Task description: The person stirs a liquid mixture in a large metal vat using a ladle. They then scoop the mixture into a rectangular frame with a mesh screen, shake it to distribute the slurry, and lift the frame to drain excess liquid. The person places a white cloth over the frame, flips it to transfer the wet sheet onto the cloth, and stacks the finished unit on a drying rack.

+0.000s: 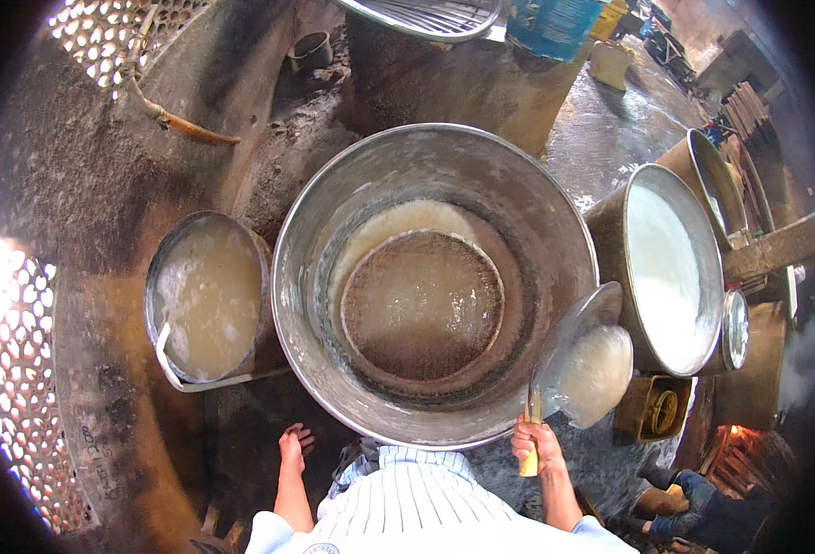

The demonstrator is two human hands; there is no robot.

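A worker's right hand (539, 445) grips the pale handle (528, 463) of a wide metal scoop (569, 334) at about four o'clock on a large metal vat (539, 222), while the left hand (295, 447), empty, with its fingers loosely bent and apart, hangs near seven o'clock. The step in hand appears to be ladling liquid; the next move probably calls for a steady wrist and a controlled tip. The scoop tilts at the rim, its metal grey and shiny, a glossy cream-coloured mass bulging at its outer side (held or spilling, the blur does not tell). Within the vat sits what looks like a dark round basket (419, 369); beyond, a bucket (262, 325) of cloudy liquid stands at nine o'clock, a pot (609, 249) of white liquid at three.
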